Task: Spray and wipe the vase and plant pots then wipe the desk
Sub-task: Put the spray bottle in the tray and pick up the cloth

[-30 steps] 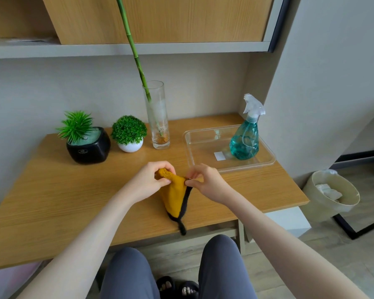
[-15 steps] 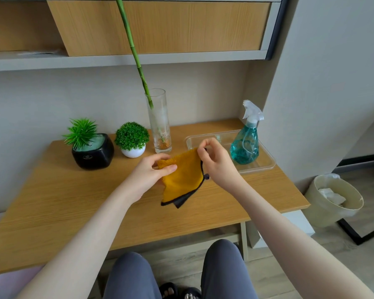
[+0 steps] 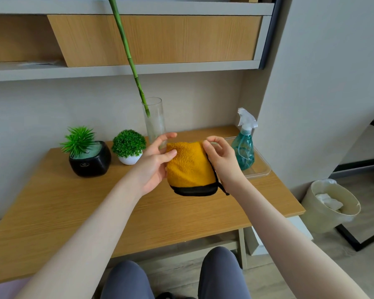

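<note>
Head view: the left hand (image 3: 154, 167) and the right hand (image 3: 221, 160) hold a yellow cloth (image 3: 189, 166) with a black edge in the air above the desk (image 3: 73, 212), near the centre of the frame. The left hand pinches the cloth's 9 o'clock edge with thumb on the front and fingers behind; the right hand pinches its 3 o'clock edge, the remaining fingers curled loosely. The glass vase (image 3: 154, 119), holding a tall green stem (image 3: 127, 55), stands at 12 o'clock from the cloth, just behind the left fingertips. The black plant pot (image 3: 90, 161) and the white plant pot (image 3: 130, 159) stand at 9 o'clock, well apart from the hands. The spray bottle (image 3: 244, 147) stands in a clear tray (image 3: 261, 167) at 3 o'clock, close to the right hand. Hazard assessment: the vase is narrow, tall and top-heavy with the leaning stem, so a forward sweep of the left hand or cloth is likely to tip it. A sideways move by the right hand risks knocking the bottle over in its tray. The dangling black cord (image 3: 222, 187) may snag. A waste bin (image 3: 330, 203) stands on the floor at 4 o'clock.
</note>
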